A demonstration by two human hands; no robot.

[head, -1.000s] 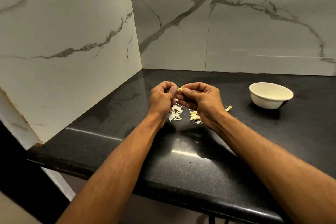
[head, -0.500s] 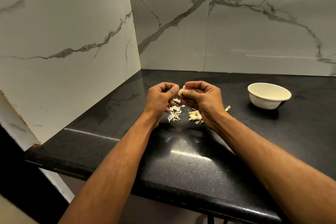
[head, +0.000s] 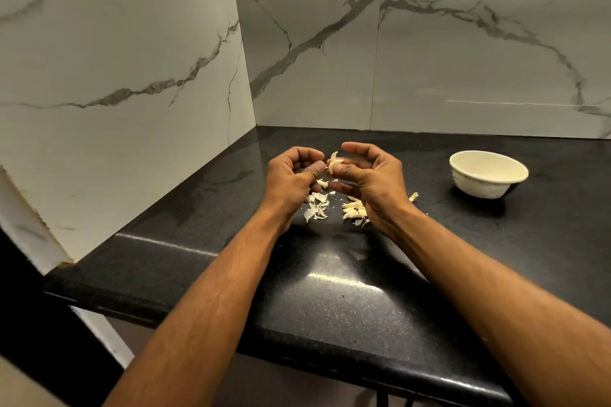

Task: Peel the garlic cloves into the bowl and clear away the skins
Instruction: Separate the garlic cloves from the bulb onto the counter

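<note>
Step in hand: peeling, mid-clove. The right hand (head: pixel 370 178) is pinching a small pale curved garlic clove (head: pixel 334 162) between thumb and fingers, its grip curled tight round the clove's lower end. The left hand (head: pixel 291 175) is curling in beside it, thumb tip touching the clove or its skin (which of the two I cannot tell at this size), so its grip is closed in a pinch at the same spot. Both hands are hovering just above the glossy black speckled stone worktop (head: pixel 347 291).

Below the hands, thin papery white skins (head: pixel 316 208) are lying on the left in curled flakes; a yellower, chunkier heap of garlic pieces (head: pixel 353 211) is lying just right of them, partly behind the right wrist.

The round cream bowl (head: pixel 488 173) with a matt, slightly mottled outer wall is standing well apart on the right; its inside is showing no cloves from this angle.

Next move, as I judge it: stripping the last skin with a thumbnail pull, then carrying the slippery bare clove rightward to the bowl. Skins are light and will scatter easily.
</note>
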